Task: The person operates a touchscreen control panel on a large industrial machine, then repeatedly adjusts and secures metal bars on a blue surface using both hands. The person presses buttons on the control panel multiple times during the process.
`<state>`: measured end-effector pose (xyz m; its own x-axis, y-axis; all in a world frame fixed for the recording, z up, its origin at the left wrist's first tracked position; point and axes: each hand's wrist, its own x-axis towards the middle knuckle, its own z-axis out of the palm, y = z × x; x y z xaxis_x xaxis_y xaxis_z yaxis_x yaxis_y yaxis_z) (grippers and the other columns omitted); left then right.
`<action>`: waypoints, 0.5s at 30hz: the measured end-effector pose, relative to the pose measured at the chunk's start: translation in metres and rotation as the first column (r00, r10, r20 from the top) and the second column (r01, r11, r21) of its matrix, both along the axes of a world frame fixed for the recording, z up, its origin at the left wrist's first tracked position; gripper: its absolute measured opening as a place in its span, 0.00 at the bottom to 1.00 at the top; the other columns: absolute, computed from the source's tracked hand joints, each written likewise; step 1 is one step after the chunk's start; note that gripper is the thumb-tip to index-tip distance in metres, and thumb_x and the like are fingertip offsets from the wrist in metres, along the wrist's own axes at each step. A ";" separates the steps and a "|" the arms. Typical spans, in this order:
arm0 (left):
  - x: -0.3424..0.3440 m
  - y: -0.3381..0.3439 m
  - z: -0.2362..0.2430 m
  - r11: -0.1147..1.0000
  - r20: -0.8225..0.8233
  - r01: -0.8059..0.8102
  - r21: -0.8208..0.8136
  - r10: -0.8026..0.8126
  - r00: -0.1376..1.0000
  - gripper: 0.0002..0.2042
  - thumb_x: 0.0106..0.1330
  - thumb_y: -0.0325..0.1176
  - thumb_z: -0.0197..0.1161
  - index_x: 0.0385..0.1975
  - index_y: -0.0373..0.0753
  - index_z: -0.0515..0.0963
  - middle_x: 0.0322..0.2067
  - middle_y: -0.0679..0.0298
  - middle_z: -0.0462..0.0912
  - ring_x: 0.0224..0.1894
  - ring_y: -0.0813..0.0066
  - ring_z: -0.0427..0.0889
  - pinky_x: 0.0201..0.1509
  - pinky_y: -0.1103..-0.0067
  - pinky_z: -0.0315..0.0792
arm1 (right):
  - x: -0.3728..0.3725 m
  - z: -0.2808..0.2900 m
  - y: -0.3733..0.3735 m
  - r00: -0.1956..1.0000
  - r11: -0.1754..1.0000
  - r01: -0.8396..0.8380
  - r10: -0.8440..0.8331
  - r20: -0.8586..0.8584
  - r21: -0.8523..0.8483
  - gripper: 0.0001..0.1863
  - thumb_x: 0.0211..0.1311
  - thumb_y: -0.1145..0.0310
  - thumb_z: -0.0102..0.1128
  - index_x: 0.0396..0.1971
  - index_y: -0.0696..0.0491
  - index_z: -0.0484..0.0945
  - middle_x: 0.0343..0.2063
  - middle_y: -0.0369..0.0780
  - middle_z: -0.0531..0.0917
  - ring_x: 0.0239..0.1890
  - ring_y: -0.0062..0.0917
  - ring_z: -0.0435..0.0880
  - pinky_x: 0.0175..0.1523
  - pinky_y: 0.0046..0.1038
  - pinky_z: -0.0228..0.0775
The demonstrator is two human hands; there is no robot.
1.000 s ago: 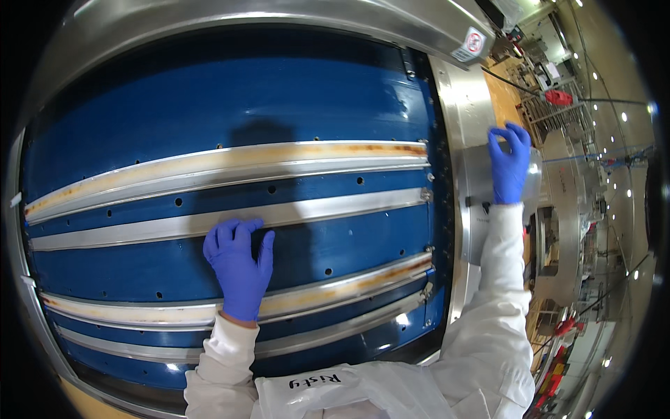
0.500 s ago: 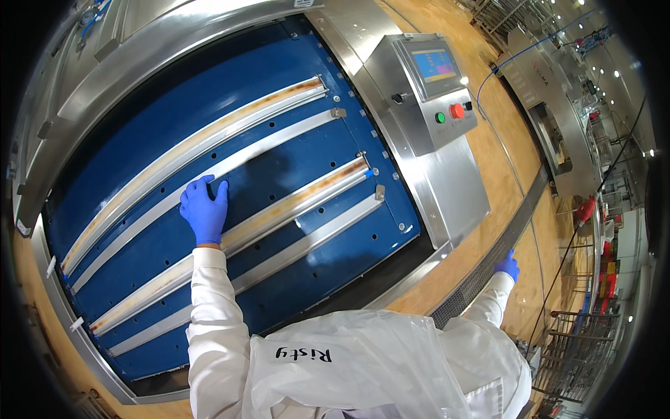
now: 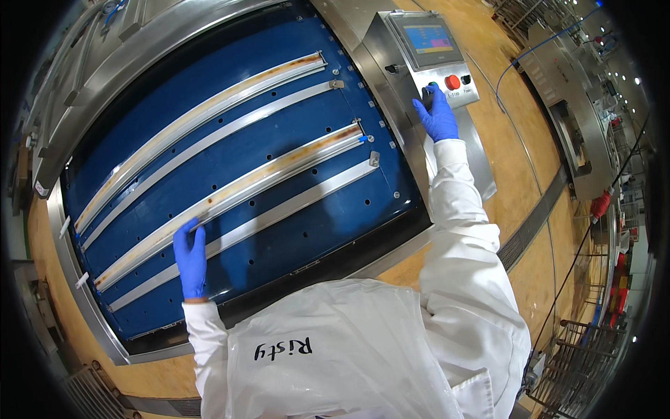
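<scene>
My right hand, in a blue glove, is at the steel control box. Its fingertips cover most of the green button, next to a red button. The thumb stands apart and nothing is held. My left hand, also blue-gloved, has thumb and fingers apart at the nearer rust-stained metal bar; whether it touches the bar I cannot tell. Below that bar runs a plain metal strip. Both lie across the blue bed of a large steel machine.
Farther back on the bed lie a second stained bar and another metal strip. A lit screen tops the control box. Right of it, a drain grate crosses the tan floor, and another steel machine stands beyond.
My right hand has come up from the lower right to the control box's green button. My left hand has moved back toward me, from the farther strip to the nearer bar. The view has shifted slightly.
</scene>
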<state>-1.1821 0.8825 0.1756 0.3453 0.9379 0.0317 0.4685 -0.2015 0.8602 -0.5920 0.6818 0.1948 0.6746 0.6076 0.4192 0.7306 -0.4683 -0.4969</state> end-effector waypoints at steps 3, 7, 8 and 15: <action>-0.040 -0.029 -0.001 0.985 -0.025 -0.168 -0.040 0.167 0.986 0.13 0.70 0.31 0.60 0.52 0.37 0.77 0.52 0.61 0.78 0.55 0.72 0.75 0.61 0.76 0.67 | 0.001 0.002 0.017 0.983 0.992 0.127 -0.128 -0.135 -0.017 0.31 0.58 0.56 0.68 0.58 0.55 0.69 0.56 0.51 0.75 0.58 0.40 0.76 0.60 0.37 0.69; -0.090 -0.053 -0.022 0.957 0.050 -0.262 -0.128 0.270 0.962 0.13 0.71 0.29 0.58 0.53 0.33 0.76 0.53 0.60 0.78 0.57 0.73 0.74 0.65 0.77 0.65 | 0.054 -0.008 0.034 0.893 0.853 0.443 -0.392 -0.220 0.277 0.34 0.57 0.55 0.69 0.56 0.61 0.69 0.50 0.49 0.79 0.46 0.34 0.83 0.51 0.34 0.73; -0.098 -0.058 -0.028 0.954 0.042 -0.276 -0.118 0.283 0.958 0.13 0.71 0.29 0.58 0.53 0.34 0.76 0.52 0.60 0.78 0.56 0.73 0.75 0.64 0.77 0.66 | 0.071 -0.010 0.043 0.835 0.776 0.548 -0.479 -0.272 0.314 0.34 0.56 0.56 0.69 0.55 0.64 0.70 0.44 0.48 0.82 0.40 0.32 0.84 0.47 0.32 0.75; -0.077 -0.102 0.006 0.927 0.021 -0.341 -0.157 0.348 0.937 0.12 0.68 0.29 0.63 0.49 0.36 0.79 0.46 0.63 0.82 0.47 0.77 0.79 0.55 0.79 0.72 | 0.149 -0.037 0.035 0.761 0.751 0.471 -0.080 -0.644 0.464 0.15 0.64 0.65 0.60 0.45 0.58 0.78 0.39 0.38 0.83 0.29 0.24 0.83 0.30 0.27 0.77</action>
<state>-1.2590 0.7808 0.1820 0.0017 0.9941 -0.1082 0.4439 0.0962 0.8909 -0.4433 0.7172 0.1581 0.9866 0.1271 0.1026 0.1138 -0.0840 -0.9899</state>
